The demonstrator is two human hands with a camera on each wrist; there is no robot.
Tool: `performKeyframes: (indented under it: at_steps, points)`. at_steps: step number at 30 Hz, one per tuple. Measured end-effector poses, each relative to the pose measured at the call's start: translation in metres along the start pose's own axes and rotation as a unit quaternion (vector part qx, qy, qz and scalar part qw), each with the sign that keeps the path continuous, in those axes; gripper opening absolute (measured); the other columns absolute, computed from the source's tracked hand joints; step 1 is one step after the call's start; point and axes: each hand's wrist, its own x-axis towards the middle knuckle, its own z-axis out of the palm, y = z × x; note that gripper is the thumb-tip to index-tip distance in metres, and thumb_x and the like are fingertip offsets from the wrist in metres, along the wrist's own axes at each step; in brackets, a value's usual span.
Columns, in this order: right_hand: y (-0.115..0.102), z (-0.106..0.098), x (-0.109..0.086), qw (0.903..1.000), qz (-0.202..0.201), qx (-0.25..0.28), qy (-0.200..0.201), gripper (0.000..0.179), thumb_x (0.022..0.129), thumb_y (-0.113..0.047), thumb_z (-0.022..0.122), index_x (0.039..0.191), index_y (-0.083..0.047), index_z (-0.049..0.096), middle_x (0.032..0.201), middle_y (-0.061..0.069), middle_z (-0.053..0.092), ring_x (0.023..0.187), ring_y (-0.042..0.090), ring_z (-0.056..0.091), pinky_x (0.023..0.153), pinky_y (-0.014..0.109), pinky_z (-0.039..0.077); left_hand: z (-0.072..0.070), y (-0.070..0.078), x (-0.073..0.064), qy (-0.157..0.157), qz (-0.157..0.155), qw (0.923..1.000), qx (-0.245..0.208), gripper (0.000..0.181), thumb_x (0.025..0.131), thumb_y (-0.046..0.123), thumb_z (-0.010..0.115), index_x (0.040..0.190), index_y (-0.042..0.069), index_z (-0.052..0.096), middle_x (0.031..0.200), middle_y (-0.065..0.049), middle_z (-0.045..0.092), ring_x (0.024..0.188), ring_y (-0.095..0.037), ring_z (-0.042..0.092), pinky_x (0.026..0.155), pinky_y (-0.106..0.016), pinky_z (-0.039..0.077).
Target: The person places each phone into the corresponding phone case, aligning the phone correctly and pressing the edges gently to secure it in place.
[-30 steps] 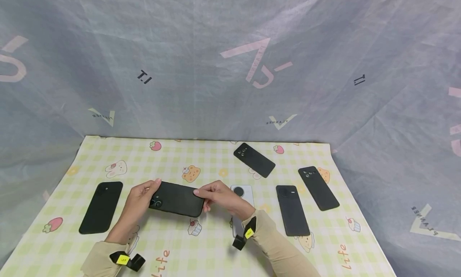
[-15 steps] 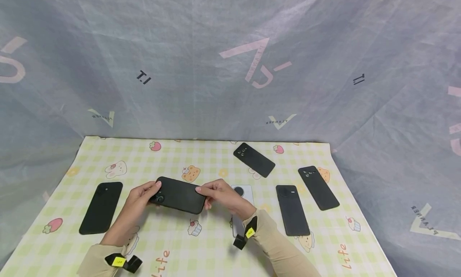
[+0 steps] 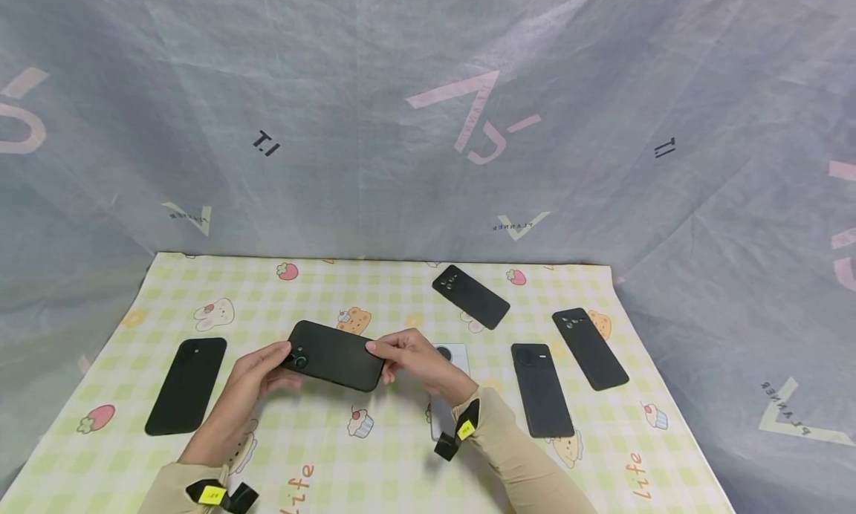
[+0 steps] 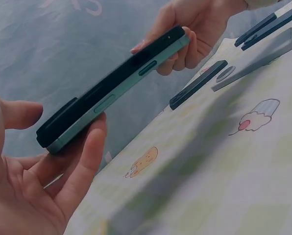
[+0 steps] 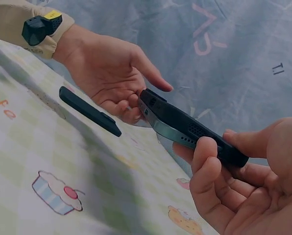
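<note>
A phone in a black case is held in the air above the table, camera end to the left. Along its side the teal frame and its buttons show below the black case. My right hand pinches the far end, thumb on the black back and fingers beneath. At the camera end, the fingers of my left hand lie slightly bent under the phone. The left thumb stands apart from it in the left wrist view.
On the checked tablecloth a black phone-shaped piece lies at left. A white phone lies partly under my right arm. Further right are a dark phone and two black pieces with camera cutouts, one back, one right.
The phone has risen slightly and shifted a little right and away from me. My left hand has turned, and its thumb has slid back from the phone's top edge toward the camera corner.
</note>
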Motion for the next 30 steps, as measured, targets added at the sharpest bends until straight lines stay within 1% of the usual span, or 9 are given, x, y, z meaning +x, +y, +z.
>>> performKeyframes:
  at_steps: [3, 5, 7, 10, 14, 17, 21, 27, 30]
  points:
    - [-0.0002, -0.0002, 0.0005, 1.0, -0.001, 0.0, -0.003, 0.029, 0.108, -0.024, 0.067, 0.098, 0.001, 0.077, 0.061, 0.0, 0.062, 0.057, 0.014, 0.059, 0.067, 0.026, 0.055, -0.0013, -0.0004, -0.0008, -0.008, -0.01, 0.9999, -0.003, 0.06, 0.117, 0.032, 0.049, 0.153, -0.015, 0.042, 0.101, -0.002, 0.078, 0.089, -0.02, 0.078, 0.082, -0.03, 0.064]
    - [-0.0004, -0.0005, 0.0006, 1.0, -0.002, -0.002, -0.004, 0.029, 0.108, -0.024, 0.067, 0.097, 0.001, 0.076, 0.061, 0.0, 0.062, 0.057, 0.015, 0.058, 0.067, 0.026, 0.055, -0.0028, -0.0008, -0.0017, -0.016, -0.017, 0.9997, -0.001, 0.062, 0.117, 0.034, 0.049, 0.156, -0.014, 0.039, 0.102, -0.009, 0.079, 0.09, -0.018, 0.078, 0.082, -0.031, 0.064]
    - [-0.0006, -0.001, 0.0005, 1.0, -0.002, -0.002, -0.002, 0.029, 0.108, -0.024, 0.067, 0.099, 0.002, 0.077, 0.062, 0.0, 0.062, 0.057, 0.015, 0.058, 0.067, 0.026, 0.055, -0.0037, -0.0015, -0.0027, -0.02, -0.021, 0.9996, 0.003, 0.063, 0.117, 0.033, 0.05, 0.158, -0.013, 0.036, 0.101, -0.015, 0.079, 0.089, -0.018, 0.079, 0.082, -0.031, 0.064]
    - [-0.0012, -0.0019, 0.0004, 1.0, -0.004, -0.004, -0.003, 0.029, 0.108, -0.024, 0.067, 0.101, 0.003, 0.077, 0.062, 0.0, 0.062, 0.057, 0.015, 0.058, 0.067, 0.026, 0.055, -0.0038, -0.0026, -0.0037, -0.019, -0.021, 0.9996, 0.009, 0.064, 0.116, 0.031, 0.052, 0.159, -0.014, 0.034, 0.101, -0.02, 0.079, 0.089, -0.019, 0.079, 0.082, -0.031, 0.065]
    - [-0.0022, -0.0024, 0.0009, 1.0, -0.005, -0.006, -0.007, 0.029, 0.108, -0.025, 0.067, 0.098, 0.0, 0.077, 0.062, 0.0, 0.061, 0.057, 0.015, 0.058, 0.068, 0.027, 0.055, -0.002, -0.003, -0.0033, -0.014, -0.013, 0.9998, 0.009, 0.061, 0.116, 0.028, 0.054, 0.156, -0.015, 0.039, 0.101, -0.017, 0.079, 0.09, -0.018, 0.079, 0.085, -0.029, 0.064]
    - [-0.0023, -0.0021, 0.0012, 0.9999, -0.003, -0.007, -0.007, 0.028, 0.108, -0.025, 0.068, 0.098, -0.001, 0.077, 0.062, 0.0, 0.062, 0.057, 0.014, 0.059, 0.066, 0.027, 0.054, -0.0001, -0.0034, -0.0031, -0.015, -0.006, 0.9998, 0.008, 0.058, 0.116, 0.024, 0.054, 0.153, -0.017, 0.04, 0.102, -0.015, 0.078, 0.092, -0.018, 0.079, 0.087, -0.029, 0.064]
    - [-0.0014, -0.0019, 0.0014, 1.0, -0.001, -0.007, -0.004, 0.029, 0.108, -0.026, 0.068, 0.102, 0.001, 0.078, 0.064, 0.0, 0.063, 0.057, 0.012, 0.059, 0.063, 0.025, 0.053, 0.001, -0.0041, -0.0033, -0.015, -0.006, 0.9998, 0.008, 0.055, 0.116, 0.02, 0.053, 0.152, -0.02, 0.039, 0.102, -0.015, 0.078, 0.09, -0.018, 0.079, 0.087, -0.029, 0.064]
    - [0.0004, -0.0023, 0.0018, 1.0, 0.002, 0.0, 0.004, 0.031, 0.108, -0.026, 0.067, 0.109, 0.003, 0.078, 0.067, 0.0, 0.065, 0.058, 0.012, 0.06, 0.063, 0.025, 0.052, 0.0009, -0.0046, -0.0025, -0.015, -0.009, 0.9998, 0.002, 0.057, 0.116, 0.02, 0.054, 0.152, -0.02, 0.038, 0.101, -0.017, 0.078, 0.09, -0.018, 0.079, 0.086, -0.028, 0.064]
    - [0.0006, -0.0018, 0.0021, 0.9999, 0.006, -0.001, 0.009, 0.032, 0.109, -0.028, 0.067, 0.112, 0.002, 0.078, 0.068, 0.0, 0.066, 0.059, 0.011, 0.06, 0.064, 0.027, 0.051, 0.0009, -0.0049, -0.0024, -0.015, -0.01, 0.9998, -0.002, 0.06, 0.116, 0.021, 0.054, 0.155, -0.02, 0.034, 0.101, -0.017, 0.078, 0.089, -0.017, 0.079, 0.086, -0.028, 0.064]
